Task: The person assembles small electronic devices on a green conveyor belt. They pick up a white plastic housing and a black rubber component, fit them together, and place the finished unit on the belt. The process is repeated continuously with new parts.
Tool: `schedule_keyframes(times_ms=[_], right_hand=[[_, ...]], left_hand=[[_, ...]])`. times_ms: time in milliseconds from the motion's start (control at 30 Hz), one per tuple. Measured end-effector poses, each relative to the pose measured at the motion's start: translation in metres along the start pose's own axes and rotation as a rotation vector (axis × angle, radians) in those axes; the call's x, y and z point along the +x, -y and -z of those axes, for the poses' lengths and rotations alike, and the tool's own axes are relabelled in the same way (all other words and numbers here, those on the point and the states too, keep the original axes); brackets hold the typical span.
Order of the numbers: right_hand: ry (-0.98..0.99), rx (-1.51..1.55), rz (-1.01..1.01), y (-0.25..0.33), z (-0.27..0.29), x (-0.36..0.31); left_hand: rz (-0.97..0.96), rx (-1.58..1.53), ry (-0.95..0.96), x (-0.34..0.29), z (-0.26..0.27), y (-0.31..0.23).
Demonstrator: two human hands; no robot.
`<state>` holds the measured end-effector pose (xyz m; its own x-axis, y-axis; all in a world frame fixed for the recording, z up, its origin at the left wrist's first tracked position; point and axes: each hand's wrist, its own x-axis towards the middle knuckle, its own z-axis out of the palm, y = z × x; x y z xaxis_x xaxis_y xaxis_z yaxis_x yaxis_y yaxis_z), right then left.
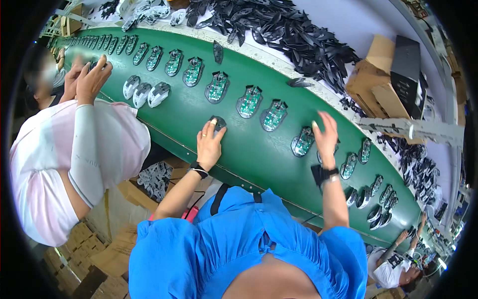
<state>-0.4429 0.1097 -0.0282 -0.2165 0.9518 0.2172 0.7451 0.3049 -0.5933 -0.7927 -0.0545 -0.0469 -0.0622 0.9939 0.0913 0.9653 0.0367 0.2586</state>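
Note:
My left hand [209, 144] presses its fingers round a dark computer mouse part [218, 122] on the green belt, mostly covered by the fingers. My right hand [326, 135] hovers over the belt with its fingers apart, slightly blurred. Just left of it lies a mouse base with a green circuit board [302, 142]; another is partly hidden beneath the hand. Further open mouse bases, such as one [274, 115] between my hands and one [249, 102] beside it, run in a row along the belt.
Heaps of black plastic shells [298, 45] lie on the ledge beyond the belt [189, 117]. Three white-grey mouse shells [158, 94] sit at the left. A cardboard box [381, 92] stands at the far right. A co-worker [82, 149] stands close on my left, another person [393, 266] at lower right.

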Motion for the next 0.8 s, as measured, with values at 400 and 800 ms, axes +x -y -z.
schedule_keyframes(times_ms=[400,800], right_hand=[[0.124,-0.288,0.262,-0.046,-0.077,0.130],[0.130,1.041,-0.732,0.092,-0.044,0.024]], left_hand=[[0.869,-0.877,-0.302,0.043,0.023,0.091],[0.555,-0.313,0.000,0.030,-0.002,0.018]])
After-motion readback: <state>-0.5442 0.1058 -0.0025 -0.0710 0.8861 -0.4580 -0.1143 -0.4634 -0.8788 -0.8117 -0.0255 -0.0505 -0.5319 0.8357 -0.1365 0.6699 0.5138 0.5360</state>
